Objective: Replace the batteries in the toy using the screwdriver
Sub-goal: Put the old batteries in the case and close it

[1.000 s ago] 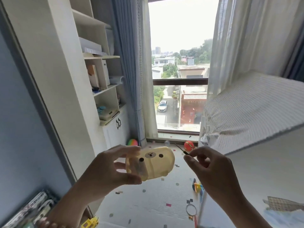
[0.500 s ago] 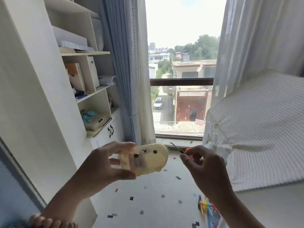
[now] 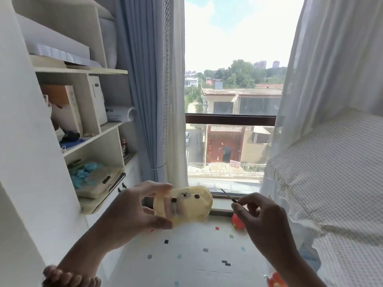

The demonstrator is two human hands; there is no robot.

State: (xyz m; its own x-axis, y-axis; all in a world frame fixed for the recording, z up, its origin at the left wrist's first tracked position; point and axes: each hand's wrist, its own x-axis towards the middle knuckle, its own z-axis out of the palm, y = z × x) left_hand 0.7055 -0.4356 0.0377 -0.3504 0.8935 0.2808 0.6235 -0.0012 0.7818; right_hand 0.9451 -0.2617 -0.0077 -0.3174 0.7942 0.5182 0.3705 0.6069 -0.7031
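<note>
- Daylight fills a tall window [image 3: 230, 120] at the centre of the frame, with a blue curtain [image 3: 143, 90] to its left and a sheer white curtain [image 3: 323, 59] to its right.
- White shelving [image 3: 99, 129] holding boxes and papers takes up the left side; a bed [image 3: 331, 172] with a white checked cover fills the right.
- A pale floor mat [image 3: 196, 255] with small coloured specks lies across the lower centre.
- The left hand [image 3: 128, 212] grips the yellow bear-faced toy [image 3: 190, 204] by its left end, thumb under the lower edge and fingers curled over the top, holding it in the air at lower centre with the face toward the camera.
- The right hand [image 3: 263, 220] pinches a thin screwdriver [image 3: 227, 194] between thumb and fingertips, right of the toy.
- The dark shaft slants up and left, with its tip near the toy's upper right corner but apart from it.
- A small red toy [image 3: 237, 221] sits on the mat between the two hands, below the window sill.
</note>
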